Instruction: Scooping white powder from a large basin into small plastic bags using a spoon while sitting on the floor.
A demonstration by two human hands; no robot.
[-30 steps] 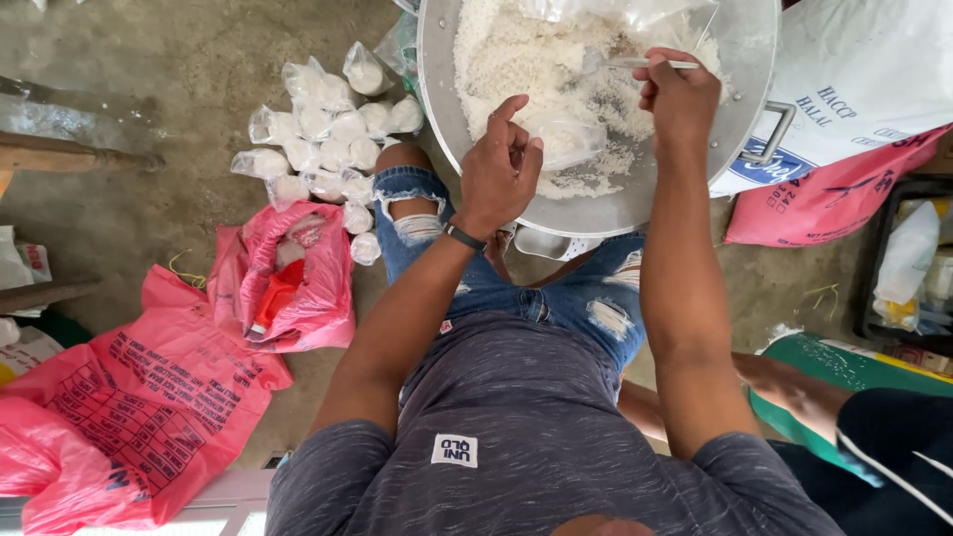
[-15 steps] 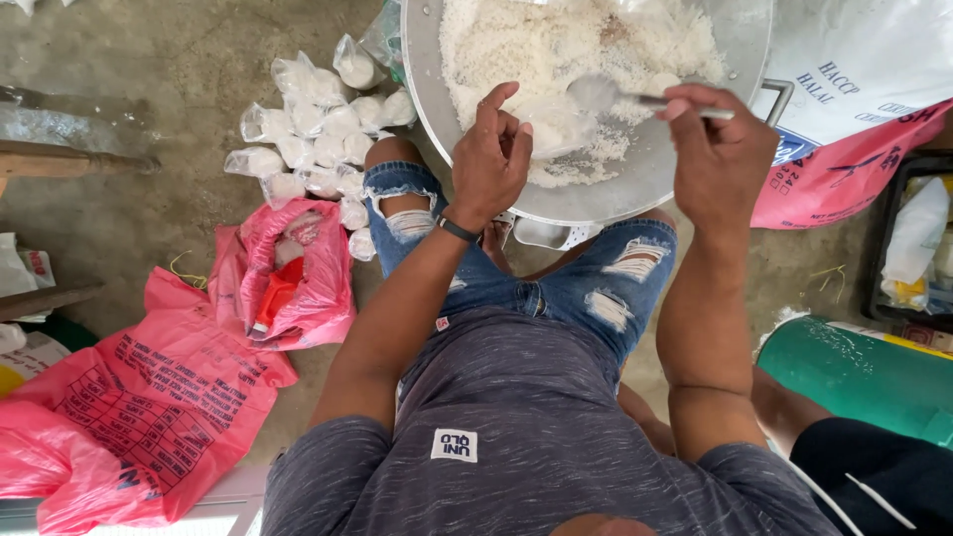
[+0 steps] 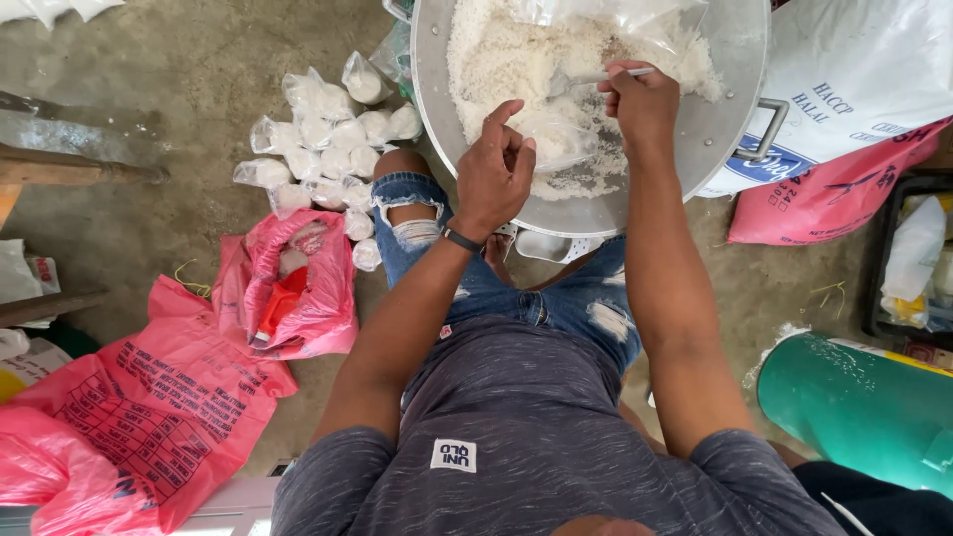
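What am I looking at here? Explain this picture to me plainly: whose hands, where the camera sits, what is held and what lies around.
There is one view, from a camera worn on a person's head, looking straight down over their own chest and knees. No machine is involved; both hands are bare. The left hand holds open a small clear bag over a big metal basin of white rice. The right hand grips a spoon with its bowl at the bag's mouth. On the concrete floor by the left knee lies a pile of filled, tied small bags. Nearer lie pink plastic bags. A white sack sits to the right and a green drum at lower right.
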